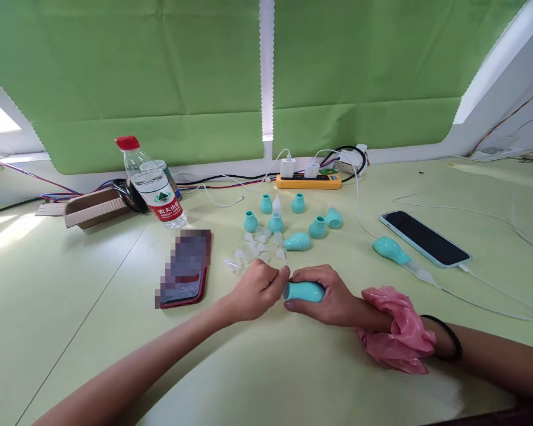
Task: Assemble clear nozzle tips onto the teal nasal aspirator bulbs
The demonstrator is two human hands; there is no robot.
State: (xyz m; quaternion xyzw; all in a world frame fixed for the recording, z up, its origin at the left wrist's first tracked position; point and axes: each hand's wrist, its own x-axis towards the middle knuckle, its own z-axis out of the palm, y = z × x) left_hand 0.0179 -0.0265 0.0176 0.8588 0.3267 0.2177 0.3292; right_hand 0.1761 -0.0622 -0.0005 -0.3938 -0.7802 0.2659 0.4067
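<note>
My right hand (331,299) is wrapped round a teal squeeze bulb (305,291) that lies on its side, its neck pointing left. At that neck my left hand (260,289) is closed in a pinch; a bit of something clear shows at the neck, mostly hidden by the fingers. Just beyond, translucent plastic nozzle pieces (249,249) lie in a loose pile. Several more teal bulbs (250,222) stand behind them, one fitted with a clear nozzle (276,205). Another bulb (297,241) rests on its side close to my right hand.
A red-cased phone (184,269) lies left, before a water bottle (160,189) and a cardboard tray (98,207). An orange power strip (308,181) sits at the back. On the right are a charging phone (426,238) and a bulb with a nozzle attached (391,251).
</note>
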